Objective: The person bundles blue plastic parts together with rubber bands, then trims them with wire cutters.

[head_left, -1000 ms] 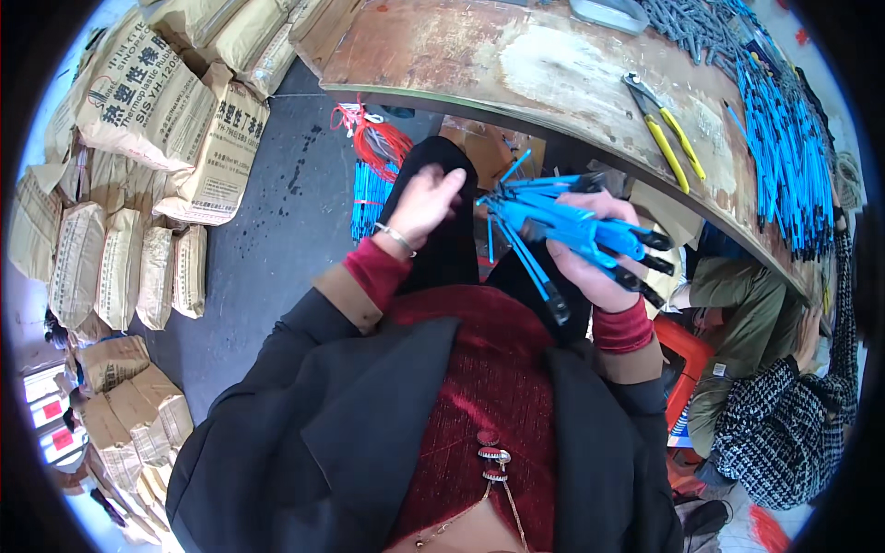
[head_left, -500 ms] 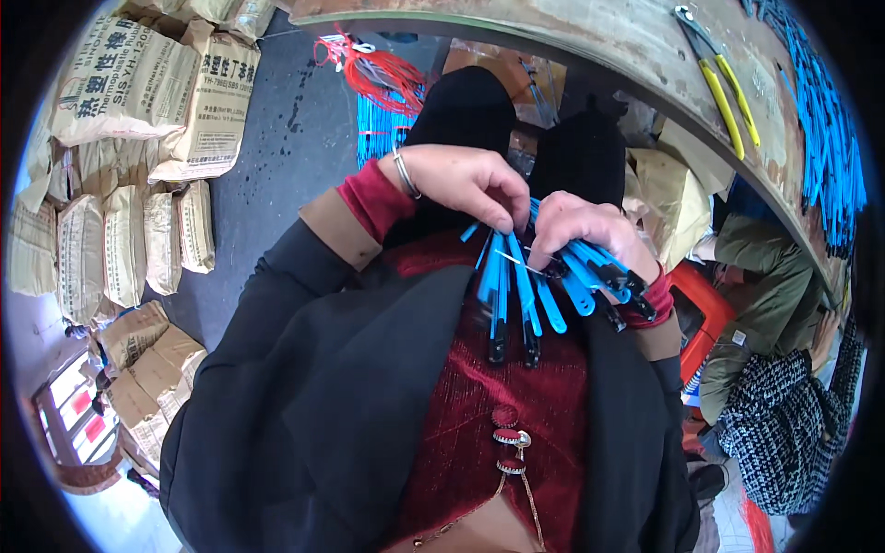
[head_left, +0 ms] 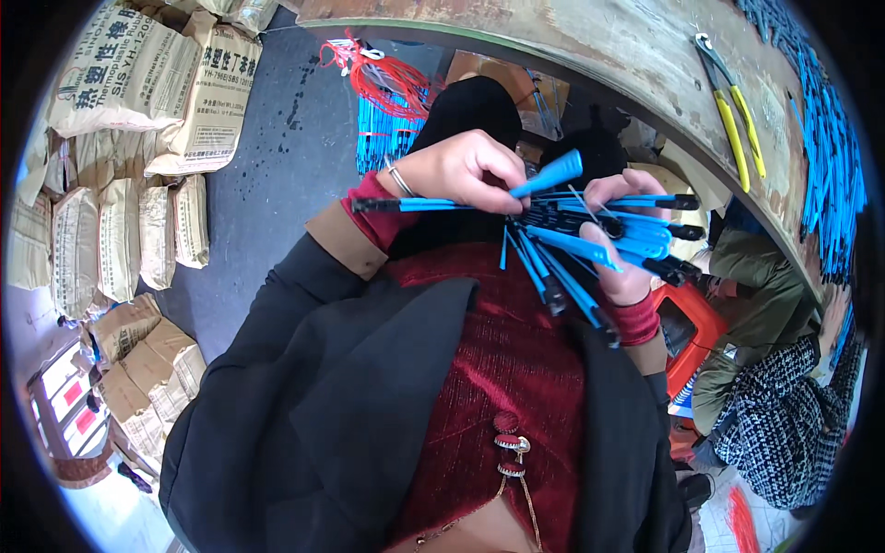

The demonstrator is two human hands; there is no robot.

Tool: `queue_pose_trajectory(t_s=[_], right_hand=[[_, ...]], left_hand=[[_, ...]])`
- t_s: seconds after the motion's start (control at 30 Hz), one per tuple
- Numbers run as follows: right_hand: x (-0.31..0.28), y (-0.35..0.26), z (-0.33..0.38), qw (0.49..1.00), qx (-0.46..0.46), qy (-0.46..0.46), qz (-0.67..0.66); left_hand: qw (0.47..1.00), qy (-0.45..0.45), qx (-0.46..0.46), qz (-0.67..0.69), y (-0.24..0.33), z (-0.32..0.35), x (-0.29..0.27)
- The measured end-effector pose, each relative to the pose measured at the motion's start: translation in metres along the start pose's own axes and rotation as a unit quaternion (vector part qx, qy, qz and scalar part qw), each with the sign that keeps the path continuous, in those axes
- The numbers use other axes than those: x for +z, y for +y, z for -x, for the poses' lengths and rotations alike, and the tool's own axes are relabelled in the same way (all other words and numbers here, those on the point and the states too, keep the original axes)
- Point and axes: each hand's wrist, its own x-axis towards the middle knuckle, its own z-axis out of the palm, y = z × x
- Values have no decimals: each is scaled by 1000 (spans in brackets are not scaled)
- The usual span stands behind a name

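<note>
Between my hands a loose bunch of thin blue strips with black ends (head_left: 562, 263) fans out in front of my red top. My left hand (head_left: 470, 170), with a bangle at its wrist, pinches the strips at their gathered end with thumb and fingers. One broad blue piece (head_left: 553, 175) sticks up from that pinch. Some strips (head_left: 415, 205) point left across my left wrist. On the other side my right hand (head_left: 622, 249) is closed around the bunch, thumb nearer me and fingers behind. A thin pale tie (head_left: 583, 205) shows beside its fingers.
The wooden table (head_left: 636, 55) holds yellow-handled pliers (head_left: 733, 120) and a heap of blue strips (head_left: 825, 166). Red cord (head_left: 383, 78) lies over bundled blue strips (head_left: 383, 129) beyond my knees. Paper sacks (head_left: 129, 74) are stacked left. At right are a red stool (head_left: 696, 323) and another person (head_left: 765, 295).
The bunch has turned and spread: strips that hung toward me now point left, right and down. My right hand has opened out and rolled around it. The view has shifted slightly.
</note>
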Motion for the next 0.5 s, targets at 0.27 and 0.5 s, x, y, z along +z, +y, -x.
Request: queue_pose_trajectory(t_s=[0.27, 0.5], right_hand=[[-3, 8, 0, 995, 45, 12, 87], [-2, 6, 5, 992, 56, 50, 98]], left_hand=[[992, 115, -48, 21, -1, 1, 9], [987, 140, -75, 24, 3, -1, 15]])
